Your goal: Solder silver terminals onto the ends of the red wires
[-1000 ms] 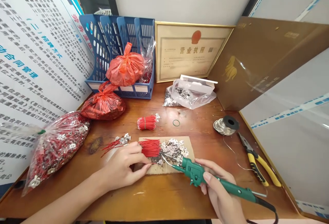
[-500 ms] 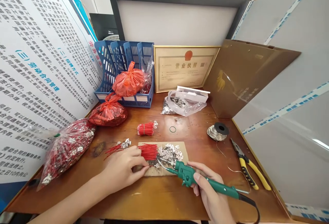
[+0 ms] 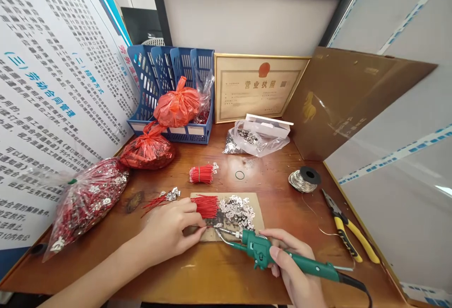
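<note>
My left hand point(image 3: 176, 228) pinches a thin red wire point(image 3: 209, 226) at the near left part of a cardboard piece point(image 3: 259, 209). Wrapped in my right hand point(image 3: 293, 263) is a green soldering iron point(image 3: 261, 249), its tip pointing left and meeting a small metal tab point(image 3: 218, 226) by the wire's end. Behind my left fingertips lies a row of red wires point(image 3: 206, 206) on the cardboard. A heap of silvery tabs point(image 3: 237, 210) sits right of that row. Left of the cardboard, finished-looking wires with tabs point(image 3: 162, 198) lie beside my left hand.
A banded red wire bundle point(image 3: 201, 174) and a green rubber band point(image 3: 239, 175) lie behind the cardboard. Solder spool point(image 3: 303, 179) and pliers point(image 3: 348, 228) are at right. Red bags point(image 3: 148, 151), a blue rack point(image 3: 187, 133), a clear bag of parts point(image 3: 88, 199) stand left.
The soldering iron's tip has come down onto the tab by the wire end. The tab is now at the tip, close to my left fingertips. The camera view has shifted slightly.
</note>
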{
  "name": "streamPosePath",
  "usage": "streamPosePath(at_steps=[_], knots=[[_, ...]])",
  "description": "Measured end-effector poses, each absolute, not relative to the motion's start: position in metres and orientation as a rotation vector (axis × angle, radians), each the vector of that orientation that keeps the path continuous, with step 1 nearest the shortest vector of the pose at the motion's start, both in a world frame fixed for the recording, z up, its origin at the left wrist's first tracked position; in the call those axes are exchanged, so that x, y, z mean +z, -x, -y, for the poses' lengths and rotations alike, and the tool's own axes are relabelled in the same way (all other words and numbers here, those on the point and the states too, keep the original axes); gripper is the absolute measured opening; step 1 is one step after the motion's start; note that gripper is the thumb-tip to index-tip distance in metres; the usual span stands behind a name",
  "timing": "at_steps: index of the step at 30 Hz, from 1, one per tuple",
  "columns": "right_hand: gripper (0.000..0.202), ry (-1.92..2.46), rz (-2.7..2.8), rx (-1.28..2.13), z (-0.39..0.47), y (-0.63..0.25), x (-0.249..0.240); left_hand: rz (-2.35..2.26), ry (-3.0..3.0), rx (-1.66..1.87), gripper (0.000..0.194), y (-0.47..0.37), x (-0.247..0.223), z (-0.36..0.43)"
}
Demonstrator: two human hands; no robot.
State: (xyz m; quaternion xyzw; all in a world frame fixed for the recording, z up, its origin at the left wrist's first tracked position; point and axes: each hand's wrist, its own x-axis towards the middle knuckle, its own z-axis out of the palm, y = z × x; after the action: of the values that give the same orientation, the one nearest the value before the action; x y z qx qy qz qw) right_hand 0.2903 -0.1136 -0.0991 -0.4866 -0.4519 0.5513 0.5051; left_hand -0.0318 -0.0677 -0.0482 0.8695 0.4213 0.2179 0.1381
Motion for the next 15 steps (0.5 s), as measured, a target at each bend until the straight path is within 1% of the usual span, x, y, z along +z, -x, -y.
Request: streamPosePath(at_steps=[6, 15], knots=[[0.035, 1.232, 1.131, 1.332, 0.114, -0.296, -0.092, -1.163, -2.52, 0.717, 0.018, 0.032, -0.049, 0.065], [0.033, 1.282, 1.166, 1.274, 0.119, -0.302, -0.096, -1.156, -2.484, 0.803, 0.018, 0.03, -0.052, 0.068]])
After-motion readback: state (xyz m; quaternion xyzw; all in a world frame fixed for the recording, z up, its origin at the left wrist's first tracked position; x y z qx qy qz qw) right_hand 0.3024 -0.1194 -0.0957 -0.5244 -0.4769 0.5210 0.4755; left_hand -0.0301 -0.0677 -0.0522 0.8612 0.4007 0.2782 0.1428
